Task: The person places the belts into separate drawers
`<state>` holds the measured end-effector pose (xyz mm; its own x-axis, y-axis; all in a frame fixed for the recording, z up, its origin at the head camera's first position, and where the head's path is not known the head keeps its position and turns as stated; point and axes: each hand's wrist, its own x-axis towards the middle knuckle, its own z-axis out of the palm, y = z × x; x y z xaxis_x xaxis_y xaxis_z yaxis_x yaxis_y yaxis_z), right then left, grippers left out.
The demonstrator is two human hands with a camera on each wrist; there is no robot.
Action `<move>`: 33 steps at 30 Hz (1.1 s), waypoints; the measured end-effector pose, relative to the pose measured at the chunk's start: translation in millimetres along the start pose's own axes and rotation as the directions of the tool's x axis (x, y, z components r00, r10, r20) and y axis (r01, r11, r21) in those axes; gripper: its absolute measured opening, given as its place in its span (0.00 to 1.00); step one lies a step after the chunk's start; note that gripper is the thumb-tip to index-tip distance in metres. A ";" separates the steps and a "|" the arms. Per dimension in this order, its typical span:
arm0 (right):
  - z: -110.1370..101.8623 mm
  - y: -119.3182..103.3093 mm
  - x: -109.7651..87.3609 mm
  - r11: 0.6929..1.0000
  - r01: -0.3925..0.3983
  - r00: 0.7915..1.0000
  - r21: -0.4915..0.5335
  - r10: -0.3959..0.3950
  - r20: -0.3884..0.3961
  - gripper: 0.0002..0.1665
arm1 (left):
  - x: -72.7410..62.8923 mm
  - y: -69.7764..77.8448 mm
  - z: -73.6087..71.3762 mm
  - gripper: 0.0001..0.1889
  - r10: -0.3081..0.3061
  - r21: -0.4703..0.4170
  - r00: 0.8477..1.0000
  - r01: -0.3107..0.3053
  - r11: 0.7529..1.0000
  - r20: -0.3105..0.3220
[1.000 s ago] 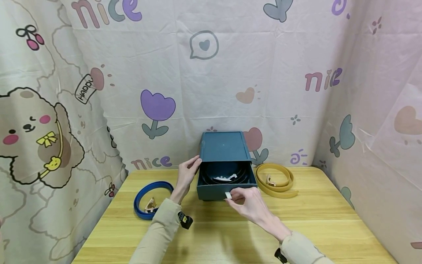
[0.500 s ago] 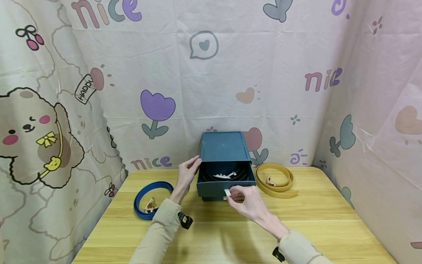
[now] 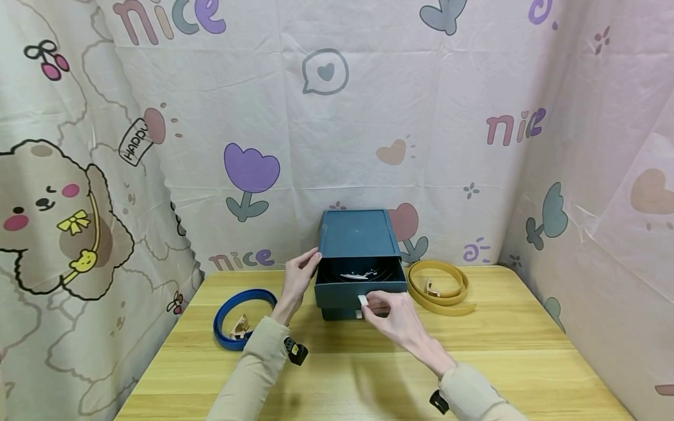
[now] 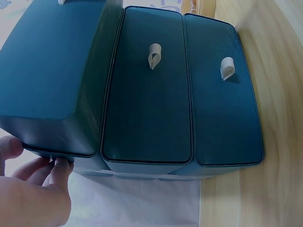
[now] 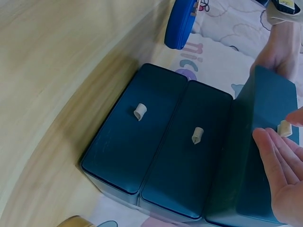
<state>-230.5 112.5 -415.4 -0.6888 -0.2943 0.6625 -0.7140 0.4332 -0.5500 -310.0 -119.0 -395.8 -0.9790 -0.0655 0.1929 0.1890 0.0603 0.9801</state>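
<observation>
A dark teal three-drawer storage box [image 3: 358, 231] stands at the back of the table. Its top drawer [image 3: 337, 294] is pulled partly out; a dark coiled belt with a silver buckle [image 3: 356, 276] lies inside. My right hand [image 3: 394, 316] pinches the drawer's white pull tab [image 5: 284, 128] between thumb and fingers. My left hand [image 3: 298, 279] grips the box at its upper left front edge, beside the drawer. In the left wrist view, the middle drawer [image 4: 149, 104] and bottom drawer [image 4: 227, 113] are closed, each with a white tab.
Left of the box, a coiled blue belt [image 3: 221, 318] with a gold buckle lies partly behind the left forearm. A coiled yellow belt [image 3: 453, 301] lies close to the box's right side. Patterned cloth [image 3: 337, 117] hangs behind and beside the wooden table [image 3: 500, 345].
The top drawer has slid inward with my right hand on its tab, so less of the dark belt shows and the lower front is more exposed. My left hand stays in place.
</observation>
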 end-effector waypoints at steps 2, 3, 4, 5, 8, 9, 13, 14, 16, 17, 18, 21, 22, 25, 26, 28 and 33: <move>0.9 1.0 0.1 1.000 0.003 1.000 -0.008 -0.003 -0.015 0.06 | 0.1 -0.1 0.1 0.22 -0.001 -0.002 1.000 0.001 1.000 -0.001; 1.3 1.7 0.1 1.000 0.004 1.000 -0.011 -0.005 -0.023 0.06 | 0.2 -0.2 0.2 0.22 -0.002 -0.003 1.000 0.002 1.000 -0.001; 1.7 2.6 0.1 1.000 0.008 1.000 -0.014 -0.008 -0.030 0.06 | 0.0 -0.1 0.3 0.22 -0.002 -0.004 1.000 0.002 1.000 -0.002; 2.0 3.1 0.1 1.000 0.010 0.999 -0.014 -0.011 -0.036 0.06 | 0.0 -0.1 0.3 0.22 -0.004 -0.006 1.000 0.004 1.000 -0.001; 3.2 5.4 0.4 1.000 0.008 0.999 -0.009 -0.008 -0.048 0.07 | -0.3 0.0 0.2 0.22 -0.006 -0.009 1.000 0.006 1.000 0.000; 3.7 5.9 0.5 1.000 0.002 0.999 -0.006 -0.002 -0.050 0.07 | -0.5 0.1 0.1 0.23 -0.006 -0.009 1.000 0.006 1.000 0.002; 5.3 7.0 1.6 1.000 -0.023 0.998 0.003 0.023 -0.057 0.07 | -1.5 0.6 -0.5 0.23 -0.012 -0.008 1.000 0.012 1.000 0.007; 5.7 7.1 1.9 1.000 -0.029 0.998 0.003 0.029 -0.059 0.08 | -1.8 0.8 -0.6 0.23 -0.011 -0.008 1.000 0.011 1.000 0.008; 6.6 7.8 2.5 0.999 -0.036 0.997 0.007 0.036 -0.063 0.08 | -1.9 0.9 -0.7 0.23 -0.012 -0.010 1.000 0.012 1.000 0.009; 7.0 8.2 2.8 0.999 -0.037 0.997 0.008 0.037 -0.067 0.08 | -1.7 0.9 -0.6 0.23 -0.011 -0.010 1.000 0.011 1.000 0.008; 7.5 8.8 3.1 0.999 -0.038 0.997 0.009 0.039 -0.070 0.08 | -1.7 1.0 -0.5 0.23 -0.011 -0.011 1.000 0.011 1.000 0.007; 8.5 10.4 3.9 0.999 -0.042 0.996 0.019 0.043 -0.078 0.08 | -1.2 1.0 -0.2 0.22 -0.007 -0.016 1.000 0.008 1.000 0.007; 8.7 10.7 4.0 0.999 -0.046 0.996 0.022 0.048 -0.081 0.08 | -1.1 1.1 -0.1 0.22 -0.007 -0.017 1.000 0.007 1.000 0.007; 9.2 11.1 4.5 0.998 -0.061 0.994 0.031 0.064 -0.087 0.08 | -0.8 0.8 -0.1 0.22 -0.004 -0.019 1.000 0.005 1.000 0.007; 9.5 11.2 4.6 0.997 -0.067 0.994 0.033 0.070 -0.088 0.08 | -0.8 0.8 -0.1 0.22 -0.004 -0.018 1.000 0.005 1.000 0.006; 10.4 12.0 4.7 0.996 -0.079 0.992 0.039 0.082 -0.093 0.09 | -1.0 0.8 -0.3 0.22 -0.005 -0.017 1.000 0.005 1.000 0.006; 13.3 15.2 5.4 0.994 -0.099 0.989 0.053 0.104 -0.107 0.09 | -1.8 1.3 -0.4 0.22 -0.001 -0.008 1.000 0.002 1.000 0.006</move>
<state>-246.8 106.2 -426.9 -0.7421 -0.1548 0.6522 -0.6481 0.4142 -0.6391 -308.0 -119.3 -394.9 -0.9797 -0.0597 0.1911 0.1881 0.0523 0.9808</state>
